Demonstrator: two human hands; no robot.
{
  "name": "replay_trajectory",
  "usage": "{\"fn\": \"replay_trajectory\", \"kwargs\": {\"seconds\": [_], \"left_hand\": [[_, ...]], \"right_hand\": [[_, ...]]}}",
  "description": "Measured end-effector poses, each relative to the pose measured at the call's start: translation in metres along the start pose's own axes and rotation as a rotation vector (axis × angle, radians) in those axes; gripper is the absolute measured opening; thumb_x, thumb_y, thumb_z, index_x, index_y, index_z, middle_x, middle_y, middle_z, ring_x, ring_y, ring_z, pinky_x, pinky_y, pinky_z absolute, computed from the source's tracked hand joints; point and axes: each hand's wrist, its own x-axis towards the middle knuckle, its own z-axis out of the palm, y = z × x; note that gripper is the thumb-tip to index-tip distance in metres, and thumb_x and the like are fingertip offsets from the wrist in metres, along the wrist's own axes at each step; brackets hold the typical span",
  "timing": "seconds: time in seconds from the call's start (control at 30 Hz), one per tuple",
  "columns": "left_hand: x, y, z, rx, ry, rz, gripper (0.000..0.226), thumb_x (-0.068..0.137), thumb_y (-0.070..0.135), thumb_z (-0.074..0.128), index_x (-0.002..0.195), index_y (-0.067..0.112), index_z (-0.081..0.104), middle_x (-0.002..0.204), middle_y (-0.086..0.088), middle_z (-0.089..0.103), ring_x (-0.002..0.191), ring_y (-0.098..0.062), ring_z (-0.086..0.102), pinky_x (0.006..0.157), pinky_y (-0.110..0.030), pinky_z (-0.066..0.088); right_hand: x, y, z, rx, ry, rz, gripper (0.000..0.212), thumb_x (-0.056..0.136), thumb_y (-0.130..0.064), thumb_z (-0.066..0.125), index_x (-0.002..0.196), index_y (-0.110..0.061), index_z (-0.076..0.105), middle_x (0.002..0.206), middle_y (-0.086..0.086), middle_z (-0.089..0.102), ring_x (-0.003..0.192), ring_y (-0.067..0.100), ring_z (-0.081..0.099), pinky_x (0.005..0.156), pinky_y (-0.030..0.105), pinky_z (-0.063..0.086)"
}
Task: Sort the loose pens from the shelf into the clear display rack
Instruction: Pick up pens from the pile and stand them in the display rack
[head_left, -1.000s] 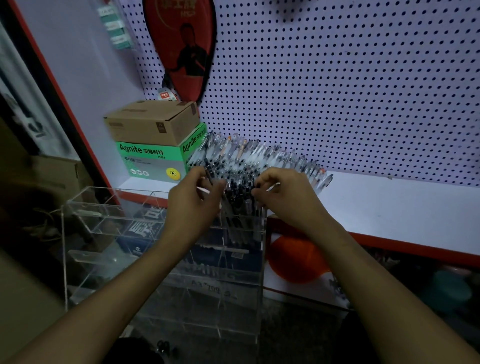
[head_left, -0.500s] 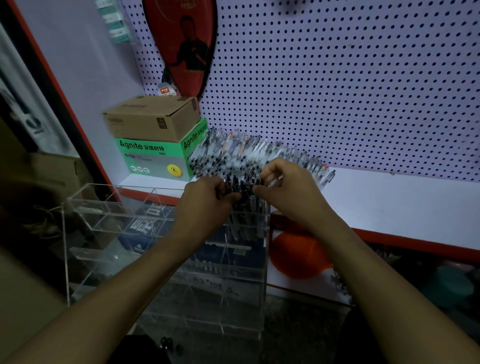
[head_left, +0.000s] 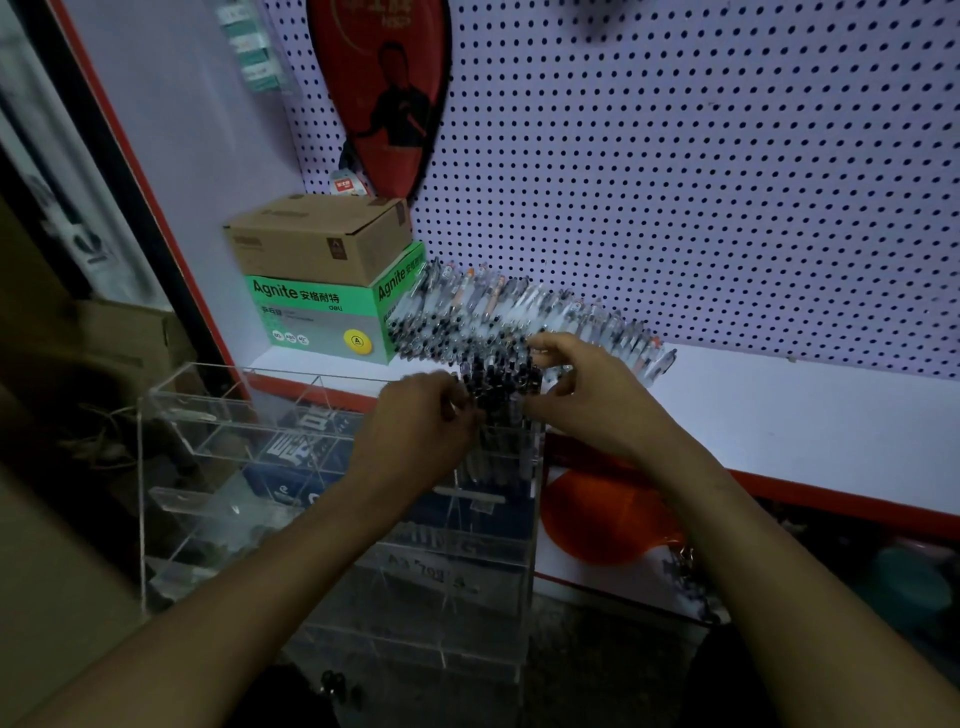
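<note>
Seating pens (head_left: 498, 395) in clear display rack (head_left: 332, 519), top right slot: your left hand (head_left: 415, 431) and right hand (head_left: 587, 400) pinch the bunch; level tips before releasing; loose pens (head_left: 509, 312) wait on shelf (head_left: 779, 415)

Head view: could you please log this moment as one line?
left hand: on racked pens | right hand: same bunch | clear display rack: top-right slot filling | loose pens: remain on shelf
</note>
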Motion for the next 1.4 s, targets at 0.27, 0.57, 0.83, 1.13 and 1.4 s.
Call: {"fn": "replay_trajectory", "kwargs": {"seconds": [0.27, 0.57, 0.83, 1.13, 1.4], "left_hand": [[0.017, 0.002, -0.003, -0.221, -0.091, -0.094, 0.057, 0.087, 0.015, 0.072, 0.139, 0.018, 0.05, 0.126, -0.006, 0.063, 0.088, -0.016, 0.061, 0.077, -0.027, 0.046], [0.018, -0.013, 0.005, -0.346, -0.094, -0.024, 0.059, 0.084, -0.004, 0.064, 0.136, 0.022, 0.053, 0.126, -0.001, 0.062, 0.106, -0.019, 0.062, 0.086, -0.034, 0.054], [0.023, -0.031, -0.007, -0.501, -0.021, -0.026, 0.06, 0.084, -0.02, 0.048, 0.122, 0.025, 0.055, 0.112, -0.001, 0.063, 0.095, -0.008, 0.062, 0.082, -0.031, 0.053], [0.053, -0.021, -0.037, -0.535, -0.096, -0.09, 0.012, 0.092, 0.007, 0.062, 0.098, 0.012, 0.071, 0.09, -0.01, 0.072, 0.073, -0.016, 0.066, 0.062, -0.019, 0.052], [0.123, -0.015, -0.013, -0.34, -0.135, -0.111, 0.011, 0.091, 0.011, 0.063, 0.083, 0.008, 0.071, 0.069, 0.0, 0.062, 0.059, -0.008, 0.053, 0.067, -0.025, 0.049]], "right_hand": [[0.012, -0.005, 0.006, -0.064, -0.11, -0.037, 0.061, 0.081, -0.031, 0.079, 0.135, -0.023, 0.051, 0.127, -0.006, 0.053, 0.093, 0.01, 0.053, 0.081, 0.026, 0.043], [0.019, 0.012, 0.0, -0.007, -0.085, 0.017, 0.067, 0.076, -0.041, 0.081, 0.135, -0.031, 0.05, 0.121, -0.007, 0.051, 0.091, 0.008, 0.057, 0.078, 0.027, 0.046], [0.015, 0.009, -0.011, 0.158, -0.154, 0.048, 0.049, 0.092, -0.02, 0.067, 0.137, -0.026, 0.05, 0.136, -0.005, 0.053, 0.112, 0.014, 0.058, 0.088, 0.03, 0.046], [0.024, -0.017, -0.023, 0.288, 0.081, 0.113, 0.008, 0.095, -0.017, 0.062, 0.097, -0.013, 0.069, 0.087, 0.014, 0.071, 0.077, 0.028, 0.066, 0.068, 0.039, 0.056], [0.085, -0.026, -0.029, 0.114, 0.093, 0.074, 0.005, 0.092, -0.013, 0.064, 0.093, -0.014, 0.068, 0.089, 0.001, 0.066, 0.082, 0.018, 0.062, 0.078, 0.034, 0.051]]}}
